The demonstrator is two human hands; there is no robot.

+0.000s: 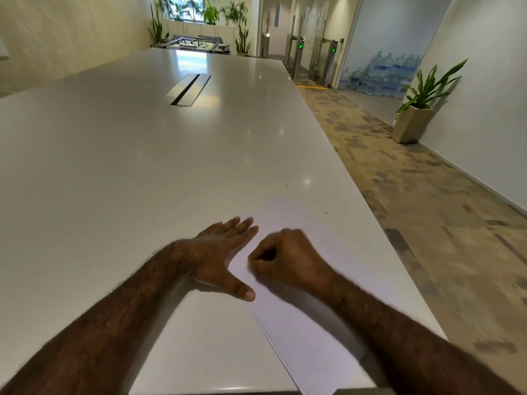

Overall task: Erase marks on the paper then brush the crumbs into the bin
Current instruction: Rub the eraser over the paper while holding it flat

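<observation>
A long white table (pixel 142 166) carries a white paper (pixel 308 323) near its right edge. The left hand (pixel 219 252) presses flat on the paper's left edge, fingers straight. The right hand (pixel 288 258) rests on the sheet with fingers curled; whether it grips something I cannot tell. Small dark crumbs (pixel 296 189) lie beyond the paper

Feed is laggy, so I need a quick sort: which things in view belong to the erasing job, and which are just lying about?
Part of the job:
- paper, pinned flat by the left hand
- right hand, curled in a grip on something small, mostly hidden
- dark crumbs on the table beyond the paper

Just lying about:
- cable slot in the table
- potted plant by the wall

No bin in view.
</observation>
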